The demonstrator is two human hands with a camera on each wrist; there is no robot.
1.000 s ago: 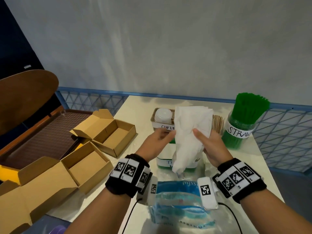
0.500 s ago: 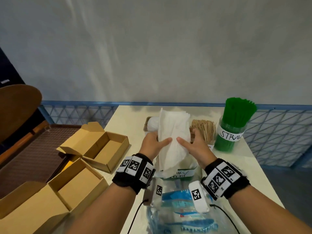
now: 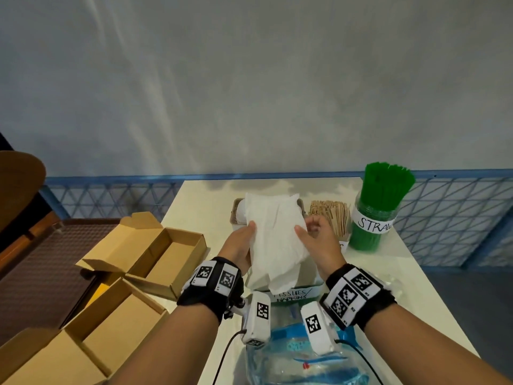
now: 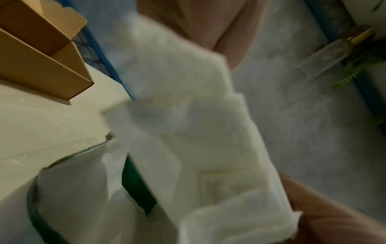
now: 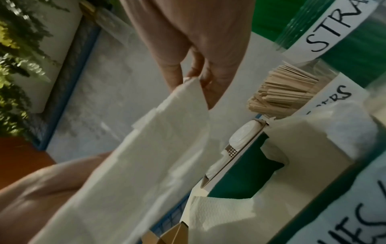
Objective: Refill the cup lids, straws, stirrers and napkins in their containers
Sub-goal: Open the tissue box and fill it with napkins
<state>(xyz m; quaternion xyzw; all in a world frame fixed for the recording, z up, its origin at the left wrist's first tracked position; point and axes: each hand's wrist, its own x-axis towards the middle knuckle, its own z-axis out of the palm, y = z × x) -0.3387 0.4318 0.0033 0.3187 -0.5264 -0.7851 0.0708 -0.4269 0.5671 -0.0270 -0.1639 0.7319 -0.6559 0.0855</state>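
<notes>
Head view: left hand (image 3: pixel 239 247) & right hand (image 3: pixel 316 240) each pinch white folded paper napkin stack (image 3: pixel 273 240), directly above white labelled napkin box (image 3: pixel 308 276).

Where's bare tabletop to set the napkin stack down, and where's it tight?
Free: the table right of the napkin box, in front of the straw jar; also the strip between the cardboard boxes and the napkin box. Crowded: the back row, lid basket, stirrers, jar. The plastic pack fills the near edge.
</notes>
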